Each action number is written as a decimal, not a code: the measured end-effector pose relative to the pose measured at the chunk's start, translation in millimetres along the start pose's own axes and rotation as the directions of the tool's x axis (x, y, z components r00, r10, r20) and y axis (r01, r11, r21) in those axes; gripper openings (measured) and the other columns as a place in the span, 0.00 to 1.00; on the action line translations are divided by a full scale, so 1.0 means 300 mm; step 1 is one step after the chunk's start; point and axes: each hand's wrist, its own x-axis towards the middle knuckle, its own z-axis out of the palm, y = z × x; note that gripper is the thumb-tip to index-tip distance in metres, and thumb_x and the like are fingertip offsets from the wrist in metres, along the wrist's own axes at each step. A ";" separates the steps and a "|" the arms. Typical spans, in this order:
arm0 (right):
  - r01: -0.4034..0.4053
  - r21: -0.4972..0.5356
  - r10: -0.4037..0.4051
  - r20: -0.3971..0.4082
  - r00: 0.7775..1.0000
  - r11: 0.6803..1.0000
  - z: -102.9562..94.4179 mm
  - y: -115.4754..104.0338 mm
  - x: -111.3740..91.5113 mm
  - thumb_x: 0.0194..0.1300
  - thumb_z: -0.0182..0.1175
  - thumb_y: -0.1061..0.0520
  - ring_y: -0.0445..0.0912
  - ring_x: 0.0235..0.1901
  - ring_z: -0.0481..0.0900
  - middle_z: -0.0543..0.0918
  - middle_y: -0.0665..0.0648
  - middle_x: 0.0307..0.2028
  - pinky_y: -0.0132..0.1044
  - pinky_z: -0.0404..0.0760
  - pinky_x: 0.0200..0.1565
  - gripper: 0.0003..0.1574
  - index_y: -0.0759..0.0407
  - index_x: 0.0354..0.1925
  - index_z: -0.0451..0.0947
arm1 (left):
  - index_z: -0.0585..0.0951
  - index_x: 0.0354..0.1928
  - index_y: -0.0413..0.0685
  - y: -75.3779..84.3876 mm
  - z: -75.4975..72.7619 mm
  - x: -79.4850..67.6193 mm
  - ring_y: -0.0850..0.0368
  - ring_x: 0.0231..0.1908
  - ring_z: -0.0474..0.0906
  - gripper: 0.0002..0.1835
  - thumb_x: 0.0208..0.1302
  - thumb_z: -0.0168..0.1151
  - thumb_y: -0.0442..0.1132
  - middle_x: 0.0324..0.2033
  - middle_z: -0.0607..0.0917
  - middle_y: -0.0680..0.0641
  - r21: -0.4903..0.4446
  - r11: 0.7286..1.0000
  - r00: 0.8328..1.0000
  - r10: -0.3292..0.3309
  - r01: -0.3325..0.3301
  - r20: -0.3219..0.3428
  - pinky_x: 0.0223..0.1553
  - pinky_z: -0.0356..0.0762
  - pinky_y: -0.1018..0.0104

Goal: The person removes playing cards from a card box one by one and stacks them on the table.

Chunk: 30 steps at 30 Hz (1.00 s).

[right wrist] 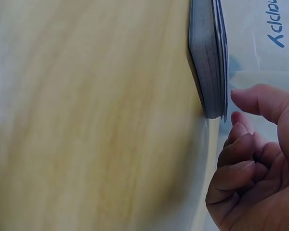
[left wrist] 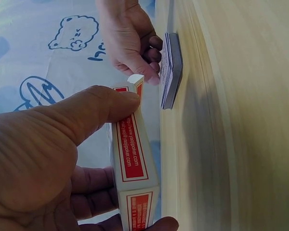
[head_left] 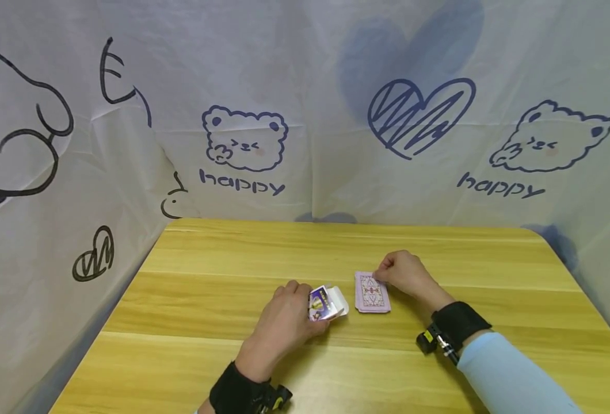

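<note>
A playing card box (head_left: 323, 305) with a purple picture on its face is gripped by my left hand (head_left: 289, 313). Its white end flap (head_left: 340, 300) is folded out to the right. In the left wrist view my thumb presses on the box's red-and-white side (left wrist: 132, 149), and the other fingers curl beneath. Just right of the box, a deck of cards (head_left: 372, 293) lies face down with its patterned back up. My right hand (head_left: 405, 273) is at the deck's upper right corner. The right wrist view shows a gap between its thumb and bent fingers, with no card there.
The wooden table (head_left: 201, 322) spreads around both hands. White cloth (head_left: 331, 115) with drawn bears and hearts hangs behind and along the sides. Black straps with small cameras are on both wrists, and a light blue sleeve (head_left: 512, 374) covers the right forearm.
</note>
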 end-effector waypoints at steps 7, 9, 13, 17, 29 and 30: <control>-0.023 0.049 0.025 -0.040 0.999 0.999 -0.018 0.002 -0.010 0.59 0.65 0.48 0.48 0.25 0.72 0.78 0.55 0.25 0.36 0.68 0.25 0.13 0.56 0.28 0.81 | 0.76 0.53 0.35 -0.001 0.001 0.001 0.53 0.34 0.69 0.39 0.44 0.74 0.57 0.38 0.77 0.45 -0.007 1.000 1.000 0.003 -0.003 -0.010 0.31 0.72 0.64; -0.016 0.061 0.020 -0.066 0.998 0.998 -0.022 -0.007 -0.020 0.60 0.63 0.48 0.48 0.25 0.72 0.79 0.55 0.26 0.37 0.69 0.25 0.14 0.56 0.28 0.82 | 0.76 0.53 0.35 -0.002 0.002 0.001 0.53 0.34 0.69 0.39 0.44 0.74 0.57 0.38 0.77 0.45 -0.007 1.000 1.000 0.002 -0.002 -0.009 0.31 0.72 0.64; 0.015 0.096 -0.004 -0.119 0.993 0.995 -0.025 -0.040 -0.055 0.61 0.61 0.48 0.48 0.26 0.74 0.83 0.55 0.30 0.38 0.71 0.28 0.13 0.56 0.30 0.83 | 0.76 0.53 0.36 -0.002 0.004 0.001 0.53 0.34 0.69 0.39 0.44 0.75 0.57 0.38 0.77 0.45 -0.007 1.000 1.000 0.001 -0.001 -0.011 0.30 0.72 0.64; 0.071 0.162 -0.045 -0.161 0.986 0.984 -0.008 -0.090 -0.111 0.62 0.61 0.52 0.47 0.28 0.75 0.85 0.56 0.32 0.38 0.73 0.31 0.10 0.56 0.33 0.84 | 0.76 0.53 0.36 -0.003 0.008 0.001 0.53 0.34 0.69 0.39 0.44 0.75 0.56 0.39 0.77 0.45 -0.010 1.000 1.000 0.009 -0.009 -0.008 0.31 0.73 0.63; 0.112 0.413 -0.080 -0.093 0.992 0.904 0.136 -0.239 -0.248 0.60 0.65 0.56 0.45 0.28 0.74 0.85 0.55 0.32 0.35 0.74 0.29 0.06 0.57 0.31 0.86 | 0.76 0.51 0.38 -0.003 0.015 -0.003 0.54 0.34 0.68 0.35 0.45 0.74 0.54 0.37 0.76 0.47 0.005 0.996 0.996 0.088 -0.088 -0.025 0.32 0.72 0.65; 0.110 0.407 -0.079 -0.092 0.993 0.907 0.143 -0.243 -0.251 0.60 0.65 0.56 0.45 0.28 0.74 0.85 0.55 0.32 0.35 0.73 0.29 0.05 0.57 0.31 0.86 | 0.76 0.51 0.38 -0.003 0.015 -0.003 0.54 0.34 0.68 0.35 0.45 0.74 0.54 0.37 0.76 0.46 0.008 0.996 0.995 0.091 -0.091 -0.025 0.32 0.72 0.65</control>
